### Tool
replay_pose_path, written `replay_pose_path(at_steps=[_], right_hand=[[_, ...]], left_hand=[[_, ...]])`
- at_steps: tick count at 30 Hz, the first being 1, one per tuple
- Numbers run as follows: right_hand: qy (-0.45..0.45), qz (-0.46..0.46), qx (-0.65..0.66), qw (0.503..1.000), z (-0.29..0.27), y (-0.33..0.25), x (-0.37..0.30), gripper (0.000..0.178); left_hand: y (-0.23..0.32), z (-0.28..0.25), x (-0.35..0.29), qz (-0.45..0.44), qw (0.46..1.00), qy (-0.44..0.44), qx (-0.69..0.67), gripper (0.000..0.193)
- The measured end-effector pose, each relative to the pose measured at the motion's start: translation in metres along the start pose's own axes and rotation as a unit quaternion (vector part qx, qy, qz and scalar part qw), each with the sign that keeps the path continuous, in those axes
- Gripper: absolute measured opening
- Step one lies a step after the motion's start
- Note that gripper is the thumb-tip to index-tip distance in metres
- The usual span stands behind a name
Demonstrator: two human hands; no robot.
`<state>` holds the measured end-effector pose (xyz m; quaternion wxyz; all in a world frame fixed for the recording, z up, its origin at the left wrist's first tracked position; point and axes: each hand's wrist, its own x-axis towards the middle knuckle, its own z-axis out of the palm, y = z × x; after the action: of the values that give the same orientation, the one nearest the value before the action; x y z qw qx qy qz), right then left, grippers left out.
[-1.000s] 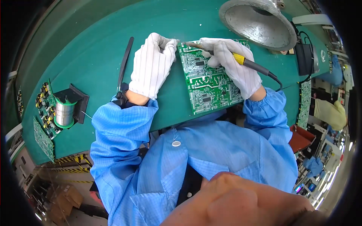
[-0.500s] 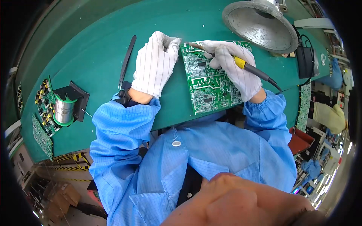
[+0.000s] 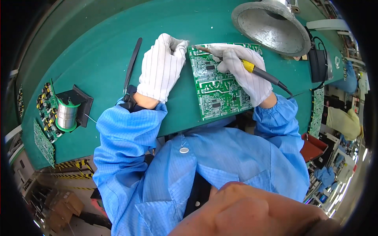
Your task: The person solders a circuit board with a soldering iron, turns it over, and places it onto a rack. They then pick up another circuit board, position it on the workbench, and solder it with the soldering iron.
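Observation:
A green circuit board (image 3: 214,96) lies on the bench in front of me, slightly tilted in the picture. My right hand (image 3: 246,72), in a white striped glove, is closed round a soldering iron (image 3: 248,66) with a yellow and dark handle. The iron's tip is over the board's far left corner. Just left of that corner my left hand (image 3: 163,67), gloved alike, has thumb and fingers pinched together; whatever they hold, if anything, is too small to make out. Dark tweezers (image 3: 133,65) lie left of this hand.
At the left stand a solder wire spool (image 3: 67,115) on a black holder and more circuit boards (image 3: 45,110). A metal cone-shaped hood (image 3: 271,29) hangs over the far right, with a black box (image 3: 318,65) and cable beside it. The green bench (image 3: 106,59) curves round.
The soldering iron and my right hand have shifted very slightly left and down over the board's corner. My left hand stays almost still.

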<state>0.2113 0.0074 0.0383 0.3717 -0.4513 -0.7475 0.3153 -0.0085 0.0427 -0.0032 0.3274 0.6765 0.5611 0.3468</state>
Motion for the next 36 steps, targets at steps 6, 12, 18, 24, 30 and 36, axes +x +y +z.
replay_pose_path(at_steps=[6,12,18,24,30,36], right_hand=[[0.022,0.021,0.024,0.999,0.0032,0.0018,-0.0008,0.027],[0.012,0.025,0.005,1.000,0.0000,0.0017,-0.0017,0.027],[0.013,0.046,0.011,0.999,-0.0004,0.0000,-0.0028,0.027],[0.002,0.035,-0.010,0.999,0.0000,0.0002,-0.0016,0.027],[-0.005,0.041,0.013,0.999,-0.0004,-0.0019,-0.0004,0.027],[-0.021,0.080,0.036,0.996,-0.0033,-0.0053,-0.0005,0.028]], left_hand=[[0.0049,-0.0049,-0.0007,-0.040,0.999,-0.021,-0.031,0.027],[0.0080,-0.0068,-0.0009,-0.039,0.999,-0.025,-0.028,0.028],[0.0085,-0.0080,-0.0013,-0.052,0.998,-0.030,-0.037,0.028],[0.0098,-0.0094,-0.0011,-0.056,0.997,-0.029,-0.047,0.028],[0.0096,-0.0101,-0.0010,-0.066,0.996,-0.030,-0.050,0.029],[0.0034,-0.0066,-0.0008,-0.012,0.999,-0.011,-0.041,0.023]])
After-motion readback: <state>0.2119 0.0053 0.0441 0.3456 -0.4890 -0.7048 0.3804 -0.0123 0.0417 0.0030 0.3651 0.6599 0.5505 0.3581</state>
